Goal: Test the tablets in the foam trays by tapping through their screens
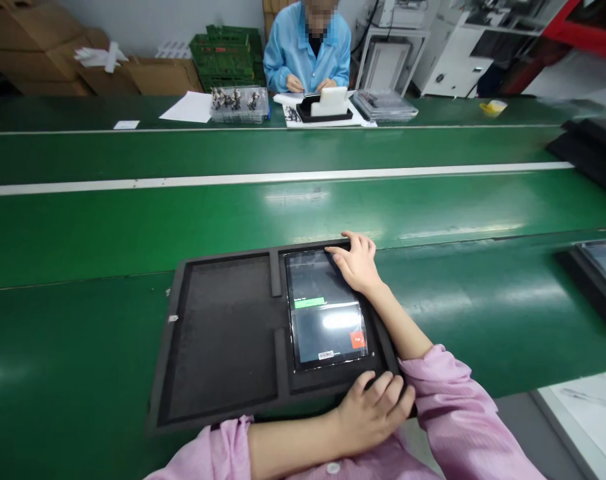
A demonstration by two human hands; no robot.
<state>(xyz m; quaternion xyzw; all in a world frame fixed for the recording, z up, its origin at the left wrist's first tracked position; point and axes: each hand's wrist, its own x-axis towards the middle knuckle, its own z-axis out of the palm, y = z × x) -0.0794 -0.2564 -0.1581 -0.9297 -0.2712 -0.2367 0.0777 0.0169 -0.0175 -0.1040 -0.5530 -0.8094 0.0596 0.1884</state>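
Observation:
A black foam tray [277, 347] with two compartments lies on the green bench in front of me. In its right compartment rests a tablet [325, 333], screen up and lit, showing a green bar and an orange-red square. My right hand [357, 263] is at the tablet's upper right corner, fingers apart over the tray's far edge, thumb pointing left. By the tray's near right edge is my left hand [375, 410], its fingers bent over the rim, below the tablet. The left compartment holds nothing.
Across the green bench [207, 220] sits a person in a blue coat [307, 47], with a white device in a black tray [327, 113] and a clear parts box [239, 105]. Another tablet in black foam [597, 280] lies at the right, with black foam pieces [593, 153] beyond.

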